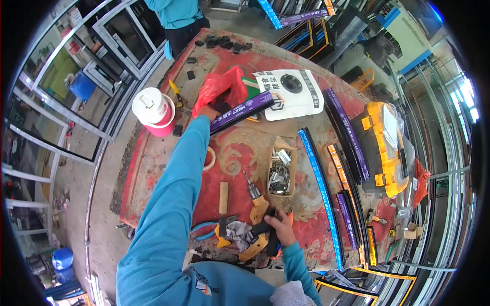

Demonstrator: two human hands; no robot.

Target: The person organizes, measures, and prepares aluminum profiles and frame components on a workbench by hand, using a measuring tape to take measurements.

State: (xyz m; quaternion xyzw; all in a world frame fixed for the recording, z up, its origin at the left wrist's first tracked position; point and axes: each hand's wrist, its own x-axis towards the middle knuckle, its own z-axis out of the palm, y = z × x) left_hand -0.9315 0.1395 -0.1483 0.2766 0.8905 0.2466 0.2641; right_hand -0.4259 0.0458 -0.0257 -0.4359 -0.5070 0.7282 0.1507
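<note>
My left hand reaches across the table to the mouth of a red plastic bag. Its fingers are hidden by the bag and the dark contents there. Beside it lies a black profile bar with a purple label strip. My right hand is low on the table, closed around a black block-like piece. Just left of that hand lies a yellow-and-black power drill, its chuck pointing away. A hammer, blue-handled pliers and a crumpled grey cloth are nearby.
A cardboard box of metal parts sits mid-table. Labelled long profiles and a yellow tool case line the right. A white-and-red bucket stands left. Another person stands at the far end, near small black blocks.
</note>
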